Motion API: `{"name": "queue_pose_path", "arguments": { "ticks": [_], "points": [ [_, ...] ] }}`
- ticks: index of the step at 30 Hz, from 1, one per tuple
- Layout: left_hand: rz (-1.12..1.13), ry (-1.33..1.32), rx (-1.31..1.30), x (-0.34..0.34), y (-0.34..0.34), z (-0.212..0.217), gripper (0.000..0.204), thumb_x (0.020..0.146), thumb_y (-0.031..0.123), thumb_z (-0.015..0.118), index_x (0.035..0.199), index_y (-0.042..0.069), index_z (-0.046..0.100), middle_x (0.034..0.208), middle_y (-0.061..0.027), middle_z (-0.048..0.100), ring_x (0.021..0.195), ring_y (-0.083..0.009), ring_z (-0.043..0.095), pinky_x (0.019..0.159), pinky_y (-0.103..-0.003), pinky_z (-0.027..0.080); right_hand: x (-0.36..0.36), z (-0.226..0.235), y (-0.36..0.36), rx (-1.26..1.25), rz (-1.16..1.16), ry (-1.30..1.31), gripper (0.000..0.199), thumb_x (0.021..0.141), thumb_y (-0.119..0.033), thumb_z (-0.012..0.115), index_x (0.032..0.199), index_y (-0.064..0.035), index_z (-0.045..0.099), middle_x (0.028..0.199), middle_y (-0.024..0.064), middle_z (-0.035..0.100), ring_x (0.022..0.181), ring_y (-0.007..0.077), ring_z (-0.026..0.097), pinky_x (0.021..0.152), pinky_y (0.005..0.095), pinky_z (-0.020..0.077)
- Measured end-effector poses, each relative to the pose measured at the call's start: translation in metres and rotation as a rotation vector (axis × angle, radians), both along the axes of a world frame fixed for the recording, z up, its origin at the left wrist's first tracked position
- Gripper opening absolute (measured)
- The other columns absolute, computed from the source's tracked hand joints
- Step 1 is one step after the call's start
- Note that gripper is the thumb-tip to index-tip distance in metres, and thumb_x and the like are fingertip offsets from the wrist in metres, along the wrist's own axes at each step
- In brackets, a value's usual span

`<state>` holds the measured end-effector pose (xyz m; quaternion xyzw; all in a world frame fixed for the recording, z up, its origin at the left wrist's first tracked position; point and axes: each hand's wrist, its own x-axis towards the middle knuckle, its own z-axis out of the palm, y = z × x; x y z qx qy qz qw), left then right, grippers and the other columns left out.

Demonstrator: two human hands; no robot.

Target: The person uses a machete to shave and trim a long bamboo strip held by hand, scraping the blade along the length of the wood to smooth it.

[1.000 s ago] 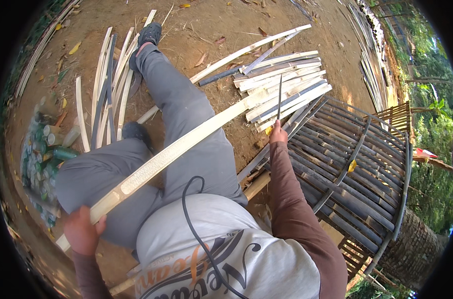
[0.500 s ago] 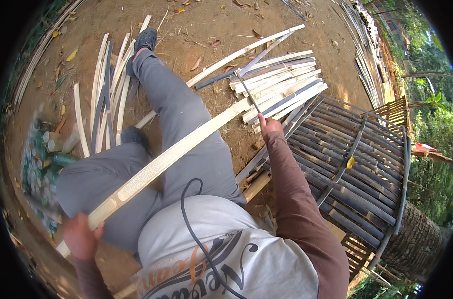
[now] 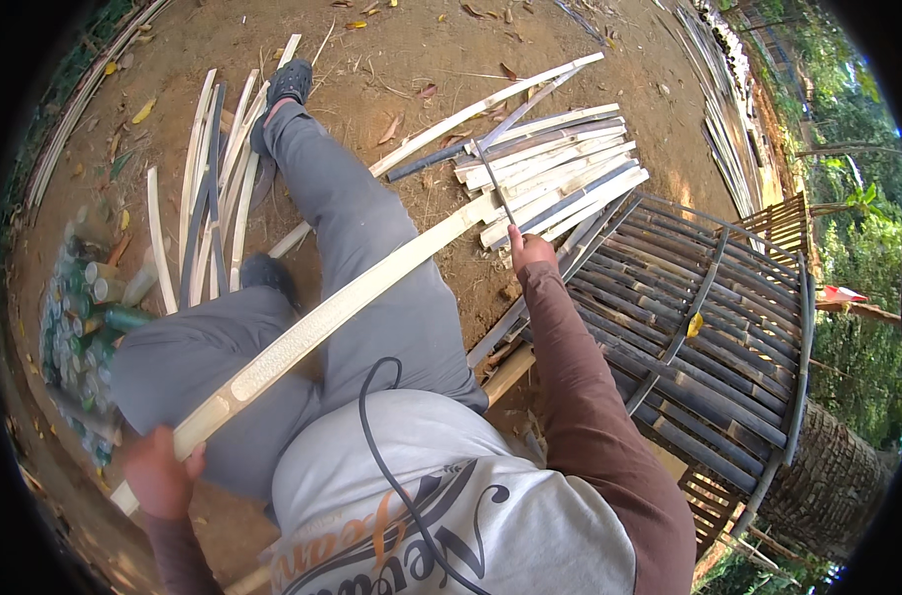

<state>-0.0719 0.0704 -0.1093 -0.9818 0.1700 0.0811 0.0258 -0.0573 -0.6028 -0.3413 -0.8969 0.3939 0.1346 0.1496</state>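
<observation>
A long pale split-bamboo strip (image 3: 317, 325) lies slantwise across my grey-trousered legs, from low on the left up to the far right. My left hand (image 3: 163, 471) is closed round its near end, beside my left knee. In my right hand (image 3: 533, 252) is a long knife (image 3: 493, 177), its narrow dark blade seen almost edge-on. The blade crosses the far end of the strip; whether it touches cannot be made out. Just beyond it, a pile of cut bamboo strips (image 3: 550, 164) is spread on the ground.
More strips (image 3: 201, 178) lie near my outstretched foot. Green bottles (image 3: 89, 327) are heaped at the left. On the right stands a bamboo-slat bench (image 3: 699, 317) beside a tree trunk (image 3: 833, 481). A black cable (image 3: 371, 426) hangs over my shirt. Bamboo lengths (image 3: 733, 159) lie at the far right.
</observation>
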Motion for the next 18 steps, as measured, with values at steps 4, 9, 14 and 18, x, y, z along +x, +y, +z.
{"name": "queue_pose_path", "arguments": {
  "ticks": [4, 9, 14, 18],
  "points": [
    [-0.009, -0.003, -0.009, -0.002, 0.007, -0.001, 0.045, 0.073, 0.035, 0.084, 0.085, 0.005, 0.052, 0.075, -0.0169, 0.057, 0.072, -0.0414, 0.059, 0.063, -0.052, 0.046, 0.005, 0.007, 0.008, 0.016, 0.153, -0.006, 0.077, 0.103, -0.068, 0.042, 0.110, -0.0004, 0.078, 0.109, 0.0303, 0.073, 0.106, 0.0470, 0.069, 0.097, 0.0515, 0.0522],
    [-0.008, -0.003, 0.010, -0.004, 0.011, -0.001, 0.045, 0.074, 0.036, 0.083, 0.085, 0.005, 0.052, 0.074, -0.0170, 0.056, 0.071, -0.0411, 0.059, 0.062, -0.052, 0.046, -0.004, 0.009, 0.012, 0.050, 0.135, -0.058, 0.073, 0.103, -0.066, 0.044, 0.109, -0.0008, 0.077, 0.104, 0.0297, 0.073, 0.104, 0.0462, 0.069, 0.095, 0.0517, 0.0531],
    [-0.010, -0.004, -0.001, -0.004, 0.007, -0.002, 0.045, 0.075, 0.037, 0.082, 0.086, 0.005, 0.052, 0.074, -0.0172, 0.056, 0.070, -0.0410, 0.059, 0.062, -0.053, 0.045, -0.014, 0.005, 0.013, 0.017, 0.050, -0.126, 0.068, 0.103, -0.064, 0.046, 0.109, -0.0047, 0.078, 0.100, 0.0276, 0.074, 0.100, 0.0461, 0.070, 0.092, 0.0526, 0.0535],
    [-0.021, -0.004, -0.010, -0.005, 0.006, -0.004, 0.044, 0.074, 0.036, 0.082, 0.085, 0.006, 0.052, 0.074, -0.0173, 0.056, 0.070, -0.0410, 0.059, 0.061, -0.053, 0.045, -0.004, 0.009, 0.006, -0.024, -0.006, 0.046, 0.069, 0.104, -0.064, 0.045, 0.113, -0.0025, 0.075, 0.104, 0.0275, 0.073, 0.104, 0.0451, 0.069, 0.094, 0.0515, 0.0535]
  ]
}}
